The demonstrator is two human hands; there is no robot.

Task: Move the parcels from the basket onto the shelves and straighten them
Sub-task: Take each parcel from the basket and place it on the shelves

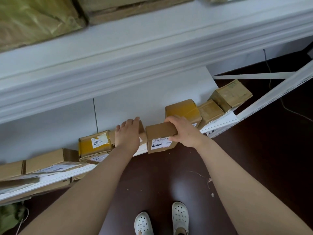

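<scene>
Fingers of right hand (183,131) curled round small parcel (160,138); left hand (127,131) flat, fingers together, pressing neighbouring parcel (142,128).

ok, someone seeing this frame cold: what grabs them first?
Two bare arms reaching in from below: the right hand grips a small labelled box at the front edge of the white shelf, mid-frame, while the left hand rests on the neighbouring parcel. Then the ragged row of cardboard parcels along that shelf, with a yellow-taped parcel marked 002 at left.
</scene>
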